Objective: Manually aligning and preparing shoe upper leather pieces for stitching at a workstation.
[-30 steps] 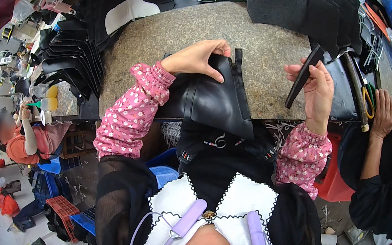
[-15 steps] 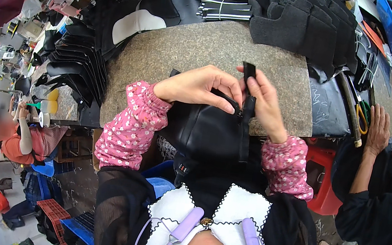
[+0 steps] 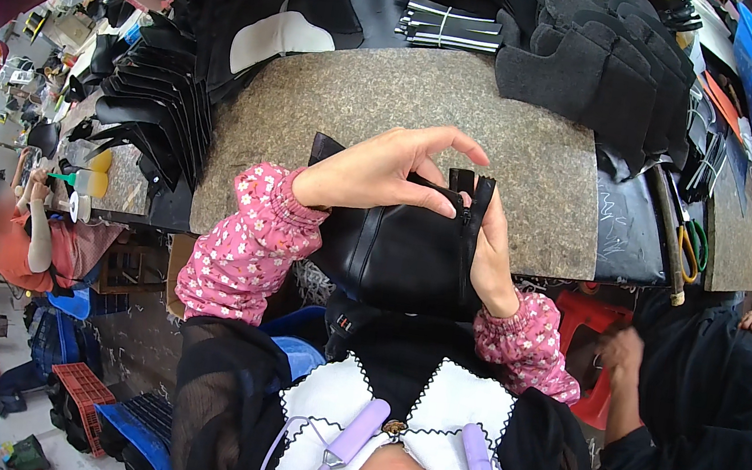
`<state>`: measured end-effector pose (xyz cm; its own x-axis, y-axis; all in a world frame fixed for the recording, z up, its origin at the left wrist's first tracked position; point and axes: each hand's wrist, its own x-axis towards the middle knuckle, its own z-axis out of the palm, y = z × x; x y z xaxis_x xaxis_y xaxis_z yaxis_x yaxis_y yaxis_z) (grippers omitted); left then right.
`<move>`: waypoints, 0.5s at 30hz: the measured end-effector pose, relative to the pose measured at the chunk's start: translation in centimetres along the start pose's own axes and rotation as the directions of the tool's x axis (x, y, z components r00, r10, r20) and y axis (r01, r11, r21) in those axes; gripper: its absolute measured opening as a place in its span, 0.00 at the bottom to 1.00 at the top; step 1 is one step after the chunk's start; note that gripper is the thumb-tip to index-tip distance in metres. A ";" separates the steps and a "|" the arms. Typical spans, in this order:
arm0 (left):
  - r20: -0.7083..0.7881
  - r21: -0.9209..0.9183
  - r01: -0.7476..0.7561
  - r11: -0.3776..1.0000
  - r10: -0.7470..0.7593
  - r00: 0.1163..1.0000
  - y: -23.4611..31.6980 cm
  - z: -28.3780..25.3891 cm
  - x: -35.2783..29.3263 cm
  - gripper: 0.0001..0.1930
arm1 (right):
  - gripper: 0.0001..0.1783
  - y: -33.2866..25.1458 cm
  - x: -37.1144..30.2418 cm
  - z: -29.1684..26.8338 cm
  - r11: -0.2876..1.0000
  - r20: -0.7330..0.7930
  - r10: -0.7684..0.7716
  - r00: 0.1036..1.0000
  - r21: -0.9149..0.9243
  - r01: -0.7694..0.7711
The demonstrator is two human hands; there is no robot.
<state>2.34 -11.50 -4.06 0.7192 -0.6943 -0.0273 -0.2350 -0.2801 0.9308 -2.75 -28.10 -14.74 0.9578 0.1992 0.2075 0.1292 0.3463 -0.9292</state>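
Note:
A folded black leather piece (image 3: 406,263), shaped like part of a boot upper, hangs in front of me at the table's near edge. A black zip (image 3: 473,229) runs down its right side, with its top end sticking up. My left hand (image 3: 371,167) grips the leather's upper edge, thumb by the zip and index finger stretched out above it. On the zip side, my right hand (image 3: 496,257) holds the piece with its thumb side toward me. Some of its fingers are hidden behind the zip and leather.
The speckled work board (image 3: 315,121) lies beyond my hands. Black leather pieces (image 3: 158,108) are stacked at left, dark felt boot shapes (image 3: 599,84) at back right. Scissors (image 3: 688,245) lie at right, near a co-worker's hand (image 3: 619,351) and a red stool (image 3: 588,332).
My right hand has moved down and turned along the zip, bringing its raised end lower. My left index finger has lifted and straightened. The co-worker's hand has left the table by the scissors.

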 end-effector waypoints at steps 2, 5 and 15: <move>-0.011 -0.007 -0.011 1.000 0.011 1.000 -0.4 0.1 0.0 0.25 | 0.09 -1.2 -0.1 0.3 0.982 0.016 0.145 0.989 0.118 -0.146; 0.005 -0.015 0.013 1.000 -0.013 1.000 -0.8 -0.2 -0.1 0.27 | 0.08 -2.6 0.0 0.8 0.980 0.047 0.157 0.986 0.116 -0.162; -0.039 -0.043 -0.059 0.997 0.057 0.998 -1.5 -0.2 -0.2 0.19 | 0.07 -2.4 -0.7 0.5 0.965 0.082 0.200 0.976 0.155 -0.211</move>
<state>2.63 -10.79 -5.38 0.7293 -0.6830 0.0399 -0.2487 -0.2103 0.9455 -3.84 -28.61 -12.47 0.9398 0.3391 0.0416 -0.1173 0.4346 -0.8929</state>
